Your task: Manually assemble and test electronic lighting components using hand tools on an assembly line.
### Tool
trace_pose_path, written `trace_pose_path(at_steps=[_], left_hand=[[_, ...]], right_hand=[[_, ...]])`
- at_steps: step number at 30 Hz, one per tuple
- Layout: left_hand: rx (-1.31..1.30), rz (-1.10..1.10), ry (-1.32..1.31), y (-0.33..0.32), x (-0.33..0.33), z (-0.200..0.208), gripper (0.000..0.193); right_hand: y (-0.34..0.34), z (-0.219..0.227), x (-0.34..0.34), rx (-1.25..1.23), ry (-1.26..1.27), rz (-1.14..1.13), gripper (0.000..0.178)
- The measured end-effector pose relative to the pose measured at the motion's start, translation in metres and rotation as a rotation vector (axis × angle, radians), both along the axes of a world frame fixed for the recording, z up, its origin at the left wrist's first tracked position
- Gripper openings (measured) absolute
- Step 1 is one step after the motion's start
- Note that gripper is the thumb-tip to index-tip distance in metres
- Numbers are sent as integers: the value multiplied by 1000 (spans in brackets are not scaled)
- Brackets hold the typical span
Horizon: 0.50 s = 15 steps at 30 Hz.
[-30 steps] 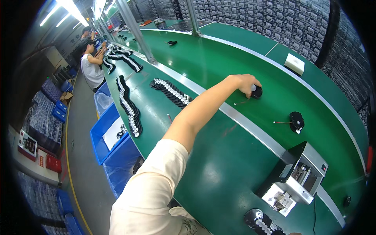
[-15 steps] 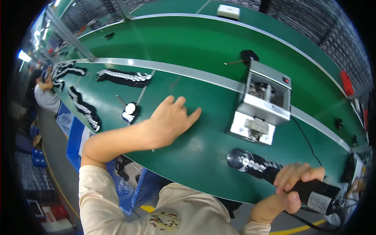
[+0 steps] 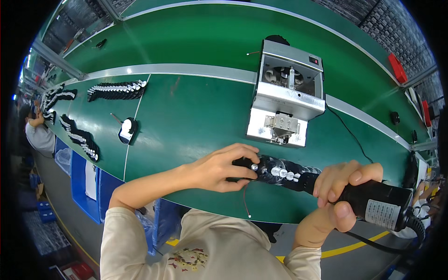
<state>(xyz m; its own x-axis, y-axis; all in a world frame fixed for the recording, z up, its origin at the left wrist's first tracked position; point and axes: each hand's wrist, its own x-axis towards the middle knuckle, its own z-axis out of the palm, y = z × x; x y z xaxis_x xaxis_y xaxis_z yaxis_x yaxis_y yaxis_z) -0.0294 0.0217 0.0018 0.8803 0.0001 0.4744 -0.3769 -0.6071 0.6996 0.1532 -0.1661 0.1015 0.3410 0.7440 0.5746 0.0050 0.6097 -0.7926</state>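
Note:
My right hand is wrapped round a thick black electric screwdriver with a pale label and a coiled cable. The tool lies level, and its tip is hidden. Between my hands, a row of overlapping black parts with white discs rests on the green table. My left hand has its thumb and fingers closed round a small black part at the left end of that row. This part shows a bright silver spot, and a thin wire with a white end trails below it.
A silver screw feeder stands behind my hands, its cord running right. One loose black part with a white disc lies to the left, near further rows of parts. Blue bins stand below the left edge. Another person works at far left.
My left hand has moved right and down from over the bare table and closed on a black part at the row's end. My right hand still holds the screwdriver. The view has shifted.

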Motion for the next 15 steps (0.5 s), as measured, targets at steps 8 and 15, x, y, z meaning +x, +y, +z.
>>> trace_pose_path(at_steps=[8, 15], left_hand=[[89, -31, -3, -2, 16, -9, 25], [232, -83, -17, 0, 23, -6, 26]], right_hand=[[2, 0, 6, -9, -25, 39, 46], [-1, 6, 10, -93, -93, 55, 45]])
